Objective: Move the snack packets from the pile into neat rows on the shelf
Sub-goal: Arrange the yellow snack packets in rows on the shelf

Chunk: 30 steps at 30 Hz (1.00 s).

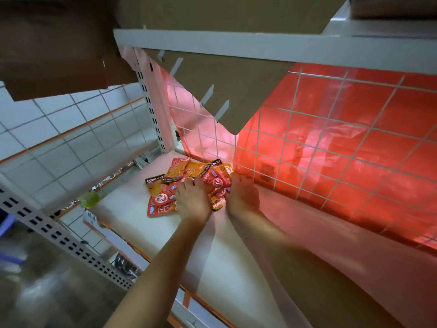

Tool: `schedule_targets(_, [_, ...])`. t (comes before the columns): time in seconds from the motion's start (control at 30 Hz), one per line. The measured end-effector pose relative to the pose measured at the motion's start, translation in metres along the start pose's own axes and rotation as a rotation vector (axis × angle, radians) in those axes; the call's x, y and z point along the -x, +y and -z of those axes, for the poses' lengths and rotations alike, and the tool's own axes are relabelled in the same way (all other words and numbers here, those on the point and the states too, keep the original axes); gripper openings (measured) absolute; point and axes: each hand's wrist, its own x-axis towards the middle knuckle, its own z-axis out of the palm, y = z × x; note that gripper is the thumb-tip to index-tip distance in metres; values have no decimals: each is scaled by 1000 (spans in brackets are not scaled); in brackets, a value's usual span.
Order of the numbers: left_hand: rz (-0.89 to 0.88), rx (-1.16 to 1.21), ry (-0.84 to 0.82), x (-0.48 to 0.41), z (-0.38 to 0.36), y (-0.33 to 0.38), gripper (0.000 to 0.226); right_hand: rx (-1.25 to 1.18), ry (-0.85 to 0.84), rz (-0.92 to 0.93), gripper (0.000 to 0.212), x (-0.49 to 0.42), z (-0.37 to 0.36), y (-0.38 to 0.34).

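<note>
A loose pile of red and orange snack packets (189, 178) lies at the far left end of the white shelf board (212, 261), close to the wire grid back. My left hand (192, 200) lies on the middle of the pile, fingers reaching into the packets. My right hand (241, 195) is at the pile's right edge beside the grid, fingers curled against the packets. Whether either hand actually grips a packet is hidden by the hands themselves. The packets overlap at mixed angles, some upside down.
A white wire grid (331, 143) with red film behind it backs the shelf. An upper shelf (236, 46) carrying cardboard boxes overhangs closely. A perforated upright (151, 110) stands at the far left corner. A green object (89, 199) sits beyond the shelf's left edge. White tiled wall at left.
</note>
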Motion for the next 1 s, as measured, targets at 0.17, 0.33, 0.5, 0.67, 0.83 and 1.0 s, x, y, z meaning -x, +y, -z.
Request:
schedule_targets(0.17, [54, 119, -49, 21, 8, 12, 53, -33, -140, 50, 57, 9, 23, 10])
schedule_targets(0.33, [200, 504, -14, 32, 20, 14, 47, -107, -121, 153, 64, 15, 30, 8])
schedule_targets(0.5, [310, 700, 43, 39, 27, -3, 41, -133, -229, 222, 85, 14, 26, -8])
schedule_targets(0.67, [409, 815, 16, 43, 35, -13, 32, 58, -106, 261, 56, 29, 17, -13])
schedule_targets(0.83, [434, 940, 0, 54, 37, -11, 21, 2, -106, 105, 38, 52, 24, -8])
schedule_targets(1.0, [430, 1001, -61, 63, 32, 0, 22, 179, -188, 18, 58, 86, 44, 9])
